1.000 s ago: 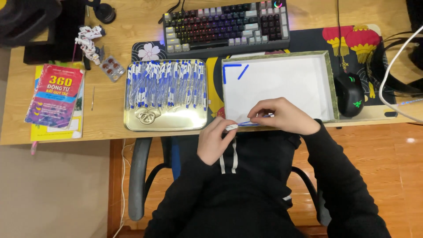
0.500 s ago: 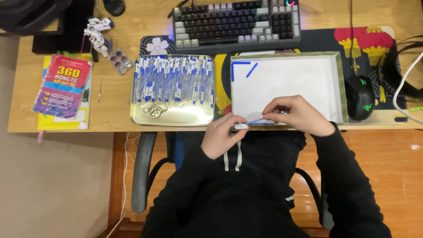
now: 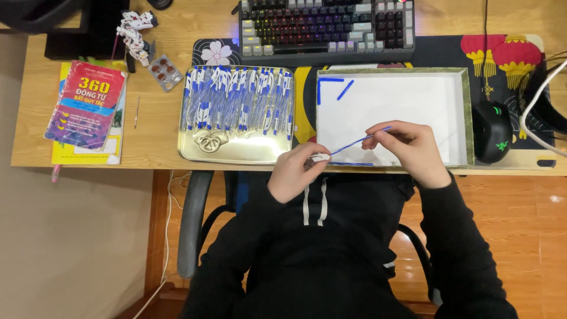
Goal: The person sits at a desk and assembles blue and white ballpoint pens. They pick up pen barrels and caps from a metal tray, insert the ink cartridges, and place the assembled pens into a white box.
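Observation:
My left hand (image 3: 297, 170) pinches a small white pen piece at the desk's front edge. My right hand (image 3: 409, 149) holds the far end of a thin blue pen refill (image 3: 358, 141) that runs slanted from the white piece up to its fingers. Both hands hover over the near edge of a white shallow box (image 3: 449, 94), which holds a few blue parts in its far left corner (image 3: 333, 85). To the left lies a gold metal tray (image 3: 195, 150) filled with several blue-and-white pens (image 3: 236, 97).
A mechanical keyboard (image 3: 325, 23) sits behind the tray and box on a dark patterned desk mat. A black mouse (image 3: 492, 131) lies right of the box. A book (image 3: 88, 106), a blister pack (image 3: 165, 72) and a small figurine (image 3: 136, 32) are at the left.
The hands have drawn apart: my right hand has lifted, and the blue refill now stretches out between it and the white piece in my left hand.

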